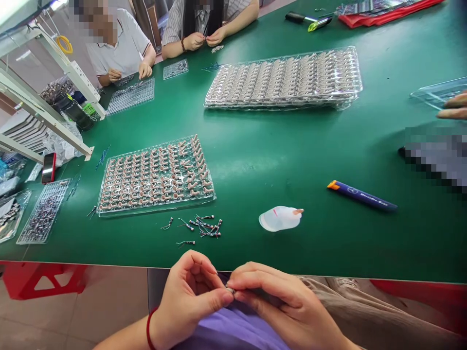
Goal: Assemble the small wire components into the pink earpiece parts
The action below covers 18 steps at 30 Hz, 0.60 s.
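Note:
Just off the table's front edge, my left hand [193,296] and my right hand [279,296] meet fingertip to fingertip. Both are closed in a pinch around one small greyish part [230,290], mostly hidden by the fingers, so its kind is unclear. On the green table beyond them lies a loose group of small electronic pieces with thin wires [207,226]. Farther back, a clear plastic tray [127,212] holds rows of small beige-pink curved shells [146,177]. A white translucent piece with a brownish tip [279,219] lies to the right.
A blue box cutter [361,195] lies at right. Stacked clear trays [280,104] stand farther back. At left are a phone [48,167], a parts tray [44,214] and a metal rack [44,119]. Co-workers [124,43] sit across; another person's fingers [454,107] show at right.

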Each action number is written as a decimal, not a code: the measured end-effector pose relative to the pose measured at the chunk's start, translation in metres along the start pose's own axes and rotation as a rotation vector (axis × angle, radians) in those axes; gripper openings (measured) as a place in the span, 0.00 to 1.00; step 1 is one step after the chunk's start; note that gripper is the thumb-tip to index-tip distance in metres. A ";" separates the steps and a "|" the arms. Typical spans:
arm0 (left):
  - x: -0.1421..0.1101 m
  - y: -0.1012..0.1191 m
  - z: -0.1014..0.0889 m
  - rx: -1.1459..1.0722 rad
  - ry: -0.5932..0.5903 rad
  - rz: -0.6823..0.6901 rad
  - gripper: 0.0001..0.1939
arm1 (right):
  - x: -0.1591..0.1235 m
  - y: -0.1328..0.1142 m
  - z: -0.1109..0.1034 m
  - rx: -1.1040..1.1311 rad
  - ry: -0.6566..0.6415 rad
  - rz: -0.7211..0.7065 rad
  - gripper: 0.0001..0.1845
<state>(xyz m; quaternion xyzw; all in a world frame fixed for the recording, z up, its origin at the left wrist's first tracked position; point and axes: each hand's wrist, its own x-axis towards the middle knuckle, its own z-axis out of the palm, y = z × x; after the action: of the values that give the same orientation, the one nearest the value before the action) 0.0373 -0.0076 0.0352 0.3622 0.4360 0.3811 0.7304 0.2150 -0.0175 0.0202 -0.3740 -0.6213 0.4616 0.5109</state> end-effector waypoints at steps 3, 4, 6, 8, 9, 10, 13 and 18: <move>0.000 0.001 -0.001 -0.013 -0.016 -0.070 0.14 | -0.002 0.002 0.001 -0.002 0.033 -0.023 0.06; 0.001 0.001 -0.002 -0.014 -0.029 -0.103 0.13 | -0.003 0.002 0.001 -0.003 0.049 -0.036 0.06; 0.001 0.001 -0.003 0.004 -0.051 -0.157 0.11 | -0.004 0.004 0.001 -0.002 0.073 -0.060 0.06; 0.001 0.000 -0.004 0.048 -0.044 -0.159 0.10 | -0.005 0.007 0.001 0.004 0.087 -0.068 0.07; 0.001 -0.001 -0.004 0.077 -0.031 -0.141 0.09 | -0.005 0.008 0.002 0.007 0.090 -0.067 0.07; 0.001 -0.002 -0.005 0.107 -0.019 -0.115 0.08 | -0.006 0.010 0.002 0.010 0.094 -0.063 0.08; 0.001 -0.005 -0.005 0.209 0.001 -0.005 0.07 | -0.007 0.013 0.005 0.016 0.127 -0.057 0.09; 0.003 -0.009 -0.009 0.514 0.029 0.289 0.05 | -0.014 0.019 0.006 -0.093 0.194 -0.056 0.12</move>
<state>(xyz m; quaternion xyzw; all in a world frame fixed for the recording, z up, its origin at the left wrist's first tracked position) 0.0325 -0.0070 0.0228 0.5882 0.4724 0.3634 0.5467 0.2121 -0.0258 -0.0020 -0.4226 -0.5998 0.3795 0.5636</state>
